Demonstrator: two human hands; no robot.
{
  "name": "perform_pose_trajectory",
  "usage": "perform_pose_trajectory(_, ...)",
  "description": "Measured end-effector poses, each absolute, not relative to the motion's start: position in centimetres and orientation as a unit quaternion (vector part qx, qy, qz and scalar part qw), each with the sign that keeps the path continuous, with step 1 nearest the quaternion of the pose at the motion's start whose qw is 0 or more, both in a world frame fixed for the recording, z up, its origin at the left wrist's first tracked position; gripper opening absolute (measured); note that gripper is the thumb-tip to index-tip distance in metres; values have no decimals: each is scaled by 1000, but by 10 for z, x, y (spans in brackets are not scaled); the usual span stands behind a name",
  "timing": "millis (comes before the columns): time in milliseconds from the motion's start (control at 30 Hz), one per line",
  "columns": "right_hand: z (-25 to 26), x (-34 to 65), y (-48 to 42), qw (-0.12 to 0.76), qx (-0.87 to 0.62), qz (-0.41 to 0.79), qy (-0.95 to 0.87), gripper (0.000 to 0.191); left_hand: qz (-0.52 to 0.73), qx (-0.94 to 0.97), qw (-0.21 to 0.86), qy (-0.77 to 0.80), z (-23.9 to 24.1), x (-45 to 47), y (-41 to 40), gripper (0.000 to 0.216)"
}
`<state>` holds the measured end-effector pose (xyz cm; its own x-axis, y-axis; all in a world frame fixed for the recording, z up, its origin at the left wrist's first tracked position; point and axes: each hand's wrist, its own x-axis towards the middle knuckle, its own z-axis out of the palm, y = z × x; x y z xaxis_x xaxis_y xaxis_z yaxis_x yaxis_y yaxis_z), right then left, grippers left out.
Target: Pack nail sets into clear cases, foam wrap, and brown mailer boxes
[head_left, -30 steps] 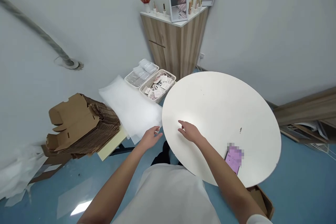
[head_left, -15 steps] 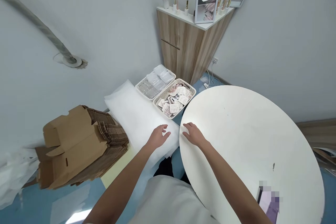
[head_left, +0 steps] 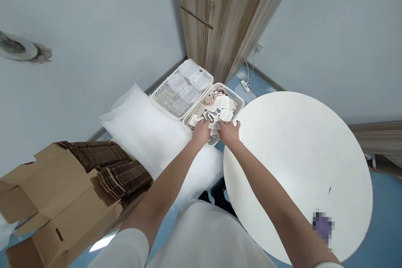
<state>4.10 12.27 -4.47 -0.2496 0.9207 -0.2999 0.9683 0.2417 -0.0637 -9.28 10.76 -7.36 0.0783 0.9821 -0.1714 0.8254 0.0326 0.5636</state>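
My left hand point(head_left: 201, 133) reaches over the near edge of a white perforated basket point(head_left: 240, 101) filled with small printed cards point(head_left: 222, 101). Its fingers stretch down onto the cards, with the tips partly hidden. Beside it, my right hand point(head_left: 229, 133) lies on the cards near the basket's right rim, fingers spread and one sticking out to the side. No card is seen lifted in either hand. A second basket point(head_left: 160, 104) stands against the first and contains clear plastic packets point(head_left: 179, 83).
White foam sheets point(head_left: 150, 130) lie left of the baskets. A stack of flattened cardboard boxes point(head_left: 59, 192) is at lower left. On my right is a round white table point(head_left: 295, 150) bearing a blurred purple object point(head_left: 323, 226). Behind stand a wooden cabinet point(head_left: 216, 21) and a power strip point(head_left: 245, 86).
Both hands have moved forward from above the foam and the table edge to the cards in the basket. The view has tilted down and come nearer.
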Motion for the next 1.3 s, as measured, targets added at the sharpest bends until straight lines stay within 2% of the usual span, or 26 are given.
perform_pose_trajectory(233,-60,30,120,117,626,-119,762,28,104,683,283,665,-92,-87,114,29)
perform_pose_trajectory(367,-60,32,121,79,648,-167,739,26,179,655,306,667,-86,-89,114,22)
perform_pose_trajectory(533,-49,41,120,-37,648,-279,708,21,317,560,378,666,-66,-98,112,25)
perform_pose_trajectory(733,-21,65,86,-188,596,-441,644,22,408,462,500,608,-49,-96,94,33)
perform_pose_trajectory(933,-11,105,14,-270,594,-548,524,31,349,516,560,547,-23,-55,47,42)
perform_pose_trajectory(1100,-1,148,-48,-330,610,-575,434,24,290,562,595,496,-5,0,1,44)
perform_pose_trajectory(1300,11,219,-124,-414,613,-587,327,30,233,548,635,492,2,57,-60,41)
